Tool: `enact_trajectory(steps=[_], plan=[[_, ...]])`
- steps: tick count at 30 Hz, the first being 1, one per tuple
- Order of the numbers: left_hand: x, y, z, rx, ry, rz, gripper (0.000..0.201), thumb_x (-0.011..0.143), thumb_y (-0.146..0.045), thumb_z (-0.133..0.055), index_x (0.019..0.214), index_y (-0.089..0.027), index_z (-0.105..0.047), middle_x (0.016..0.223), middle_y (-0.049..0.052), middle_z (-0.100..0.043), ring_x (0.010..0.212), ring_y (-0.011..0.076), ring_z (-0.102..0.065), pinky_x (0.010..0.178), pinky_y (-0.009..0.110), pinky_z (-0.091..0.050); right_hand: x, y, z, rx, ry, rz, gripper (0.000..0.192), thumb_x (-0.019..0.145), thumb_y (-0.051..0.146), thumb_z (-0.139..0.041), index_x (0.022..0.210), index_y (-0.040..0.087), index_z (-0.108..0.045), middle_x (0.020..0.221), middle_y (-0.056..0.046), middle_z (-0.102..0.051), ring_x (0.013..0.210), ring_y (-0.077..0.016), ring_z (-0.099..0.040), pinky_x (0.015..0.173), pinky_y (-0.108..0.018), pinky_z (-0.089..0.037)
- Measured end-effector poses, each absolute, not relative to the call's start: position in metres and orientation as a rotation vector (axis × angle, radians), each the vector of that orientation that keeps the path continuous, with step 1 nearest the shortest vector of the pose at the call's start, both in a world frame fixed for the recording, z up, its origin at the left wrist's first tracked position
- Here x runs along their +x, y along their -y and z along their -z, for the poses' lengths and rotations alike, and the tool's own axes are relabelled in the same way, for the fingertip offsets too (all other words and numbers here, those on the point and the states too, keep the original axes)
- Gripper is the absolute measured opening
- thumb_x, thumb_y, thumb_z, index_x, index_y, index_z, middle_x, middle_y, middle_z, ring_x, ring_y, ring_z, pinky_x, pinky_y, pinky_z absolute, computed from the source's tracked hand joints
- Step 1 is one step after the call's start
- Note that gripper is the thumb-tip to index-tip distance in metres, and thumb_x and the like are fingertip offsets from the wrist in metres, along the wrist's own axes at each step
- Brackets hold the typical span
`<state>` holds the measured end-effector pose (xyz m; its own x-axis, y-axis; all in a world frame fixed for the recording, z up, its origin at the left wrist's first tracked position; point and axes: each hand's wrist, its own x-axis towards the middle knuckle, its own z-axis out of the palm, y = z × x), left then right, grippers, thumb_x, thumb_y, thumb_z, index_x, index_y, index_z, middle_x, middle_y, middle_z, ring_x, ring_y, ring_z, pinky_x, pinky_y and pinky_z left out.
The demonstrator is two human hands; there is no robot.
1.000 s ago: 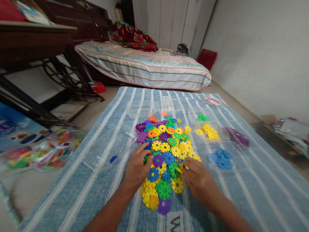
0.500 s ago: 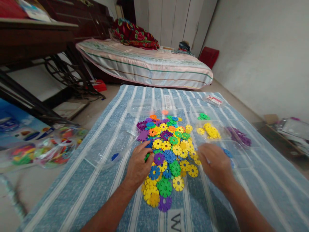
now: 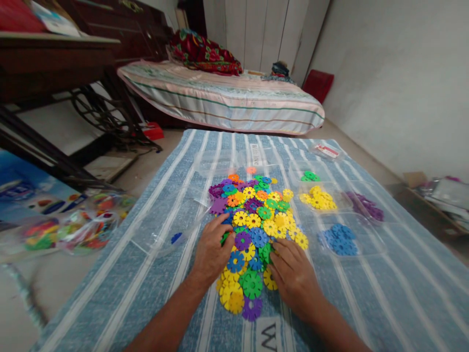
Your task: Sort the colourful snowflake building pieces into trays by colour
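The disc pile (image 3: 261,233) lies on cloth (image 3: 157,274). The left hand (image 3: 212,248) curls at the pile's left edge, the right hand (image 3: 294,272) at its right; whether either holds a disc, I cannot tell.

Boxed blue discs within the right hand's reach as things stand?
Probably yes: the right hand is at the pile's right side, and only the clear box's wall seems to lie between it and the blue discs.

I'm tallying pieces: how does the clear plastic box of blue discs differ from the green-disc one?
The clear plastic box of blue discs sits nearer the camera than the clear plastic box of green discs. The blue discs form a larger heap than the green discs. Both boxes look transparent.
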<state>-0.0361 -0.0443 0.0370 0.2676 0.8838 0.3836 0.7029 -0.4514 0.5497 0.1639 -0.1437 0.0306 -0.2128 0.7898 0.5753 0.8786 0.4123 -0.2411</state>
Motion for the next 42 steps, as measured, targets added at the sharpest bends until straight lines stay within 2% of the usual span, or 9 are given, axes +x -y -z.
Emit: enact_trajectory(steps=[12,17,21,23,26,31,34,37,42], plan=[[-0.039,0.041,-0.037,2.293,-1.462,-0.999,0.018,0.081,-0.031,-0.05,0.076,-0.022,-0.064,0.118,0.007,-0.064,0.109,0.0234,-0.059,0.096,0.04,-0.047,0.185,0.129,-0.06,-1.303,1.935,0.256,0.018,0.084,0.008,-0.05,0.089,0.02,-0.062,0.087,-0.006,-0.066,0.088,-0.0185,-0.061,0.081,-0.038,-0.051],[-0.038,0.041,-0.038,2.294,-1.469,-0.985,0.019,0.082,-0.03,-0.048,0.077,-0.021,-0.064,0.119,0.009,-0.064,0.11,0.0244,-0.058,0.097,0.042,-0.047,0.236,0.073,-0.106,-1.402,1.909,0.643,0.017,0.087,0.014,-0.049,0.078,0.018,-0.063,0.078,-0.007,-0.064,0.082,-0.0187,-0.059,0.078,-0.034,-0.047],[-0.038,0.041,-0.037,2.284,-1.461,-0.988,0.019,0.082,-0.029,-0.048,0.076,-0.021,-0.064,0.119,0.008,-0.064,0.109,0.0245,-0.059,0.097,0.042,-0.047,0.265,0.038,-0.129,-1.683,1.69,0.819,0.019,0.089,0.028,-0.05,0.088,0.016,-0.065,0.075,-0.008,-0.063,0.079,-0.0222,-0.057,0.074,-0.036,-0.043],[-0.038,0.041,-0.036,2.279,-1.458,-0.989,0.018,0.081,-0.029,-0.049,0.077,-0.021,-0.064,0.119,0.008,-0.063,0.11,0.0239,-0.058,0.097,0.042,-0.047,0.261,0.042,-0.123,-1.686,1.713,0.765,0.02,0.09,0.029,-0.05,0.087,0.017,-0.066,0.074,-0.007,-0.063,0.077,-0.021,-0.058,0.072,-0.034,-0.043],[-0.038,0.042,-0.035,2.273,-1.456,-0.981,0.017,0.082,-0.029,-0.049,0.079,-0.021,-0.064,0.12,0.008,-0.063,0.111,0.0239,-0.058,0.098,0.042,-0.046,0.236,0.07,-0.099,-1.527,1.956,0.493,0.022,0.091,0.023,-0.047,0.078,0.018,-0.064,0.072,-0.005,-0.063,0.073,-0.0169,-0.058,0.071,-0.03,-0.045],[-0.037,0.044,-0.036,2.277,-1.464,-0.954,0.017,0.083,-0.028,-0.048,0.079,-0.021,-0.063,0.121,0.008,-0.062,0.112,0.0227,-0.056,0.099,0.041,-0.045,0.192,0.125,-0.062,-1.384,2.118,0.073,0.017,0.09,0.021,-0.048,0.084,0.019,-0.063,0.082,-0.006,-0.065,0.083,-0.0171,-0.06,0.077,-0.031,-0.051],[-0.036,0.045,-0.037,2.281,-1.469,-0.95,0.017,0.083,-0.028,-0.048,0.079,-0.021,-0.062,0.121,0.009,-0.062,0.113,0.0229,-0.056,0.099,0.041,-0.044,0.176,0.144,-0.052,-1.43,2.076,0.032,0.011,0.087,0.022,-0.053,0.09,0.018,-0.062,0.098,-0.01,-0.065,0.1,-0.0227,-0.058,0.087,-0.041,-0.051],[-0.036,0.045,-0.038,2.286,-1.472,-0.945,0.017,0.083,-0.028,-0.047,0.079,-0.02,-0.062,0.121,0.009,-0.062,0.113,0.0231,-0.056,0.099,0.041,-0.044,0.168,0.155,-0.047,-1.517,2.086,0.015,0.019,0.078,0.025,-0.064,0.096,0.017,-0.062,0.115,-0.014,-0.06,0.118,-0.0308,-0.049,0.094,-0.052,-0.047],[-0.036,0.044,-0.036,2.285,-1.469,-0.948,0.018,0.083,-0.029,-0.048,0.079,-0.02,-0.063,0.121,0.009,-0.062,0.113,0.0235,-0.056,0.1,0.04,-0.044,0.162,0.161,-0.04,-1.556,2.088,0.02,0.023,0.073,0.017,-0.067,0.095,0.016,-0.061,0.12,-0.015,-0.058,0.124,-0.0338,-0.043,0.098,-0.055,-0.043]])
